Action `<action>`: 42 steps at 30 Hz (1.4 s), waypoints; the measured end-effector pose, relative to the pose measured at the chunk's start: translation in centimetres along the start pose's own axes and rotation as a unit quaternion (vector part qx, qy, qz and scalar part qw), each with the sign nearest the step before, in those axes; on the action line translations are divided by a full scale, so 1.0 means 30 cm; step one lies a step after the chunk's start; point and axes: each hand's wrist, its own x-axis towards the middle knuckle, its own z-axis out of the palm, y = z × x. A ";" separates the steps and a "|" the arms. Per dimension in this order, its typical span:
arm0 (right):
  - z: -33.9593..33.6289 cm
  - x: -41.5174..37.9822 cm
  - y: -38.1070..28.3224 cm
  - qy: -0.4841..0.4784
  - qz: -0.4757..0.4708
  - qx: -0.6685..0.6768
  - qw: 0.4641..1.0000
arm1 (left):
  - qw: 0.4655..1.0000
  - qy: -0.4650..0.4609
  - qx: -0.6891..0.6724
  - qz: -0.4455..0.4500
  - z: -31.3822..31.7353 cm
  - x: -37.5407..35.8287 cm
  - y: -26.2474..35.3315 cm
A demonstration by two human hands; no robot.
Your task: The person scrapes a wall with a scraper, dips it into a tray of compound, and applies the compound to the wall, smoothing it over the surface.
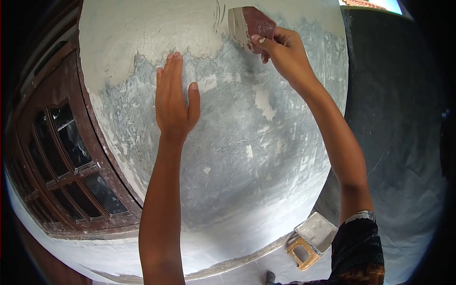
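Observation:
In front of me rises a wall [223, 128], smooth cream filler on its upper part and patchy grey below a ragged edge. My left hand [173, 97] lies flat against it, fingers pointing up and thumb apart, fingertips right at that edge. Up and to the right, my right hand [280, 47] grips a reddish-brown flat filling scraper [260, 23] between thumb and fingers. Cream filler coats the scraper's left side, which sits against the wall at the filler's border. A little white filler sticks to my right thumb.
A brown wooden window [76, 161] with several glass panes borders the wall on the left. At lower right, a whitish tray [317, 230] stands by a yellowish stool [302, 254] on the tiled floor [242, 274]. A dark surface [399, 118] fills the right side.

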 end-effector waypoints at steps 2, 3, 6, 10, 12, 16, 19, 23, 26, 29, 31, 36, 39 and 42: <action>-0.013 0.011 -0.010 0.016 0.027 0.055 0.998 | 1.000 -0.001 0.000 0.000 -0.001 0.001 0.003; -0.021 0.013 -0.011 0.016 0.023 0.070 0.997 | 1.000 -0.002 0.001 -0.003 -0.002 0.001 0.003; -0.056 0.016 -0.018 -0.013 0.047 0.092 0.995 | 1.000 -0.003 0.000 -0.006 -0.001 0.000 0.003; -0.072 0.013 -0.012 -0.014 0.050 0.093 0.994 | 1.000 -0.004 0.001 -0.006 -0.001 -0.001 0.001; -0.079 0.010 -0.005 -0.012 0.056 0.090 0.994 | 1.000 -0.003 0.001 -0.005 0.000 0.000 0.001; -0.083 0.018 0.028 -0.016 0.057 0.082 0.995 | 1.000 -0.004 0.008 -0.004 0.000 0.000 0.002; -0.071 0.031 0.069 0.014 0.023 0.061 0.998 | 1.000 -0.004 0.012 -0.003 0.003 -0.002 -0.001; -0.068 0.030 0.085 0.082 -0.070 -0.107 0.988 | 1.000 -0.005 0.011 -0.001 0.000 0.002 0.002; -0.051 0.036 0.110 0.107 -0.186 -0.245 0.946 | 1.000 0.000 0.012 0.006 -0.005 0.004 0.005; -0.019 0.059 0.151 0.118 -0.277 -0.338 0.892 | 1.000 -0.003 0.011 0.003 -0.005 0.006 0.008; 0.004 0.079 0.177 0.122 -0.301 -0.372 0.870 | 1.000 -0.005 0.016 0.004 -0.005 0.006 0.006; 0.050 0.127 0.206 0.164 -0.341 -0.381 0.843 | 1.000 -0.007 0.019 0.001 -0.004 0.004 0.006; 0.072 0.132 0.185 0.164 -0.345 -0.368 0.848 | 1.000 -0.008 0.016 -0.001 -0.003 0.002 0.004; 0.093 0.139 0.172 0.168 -0.349 -0.367 0.846 | 1.000 -0.010 0.011 0.000 -0.001 0.001 0.003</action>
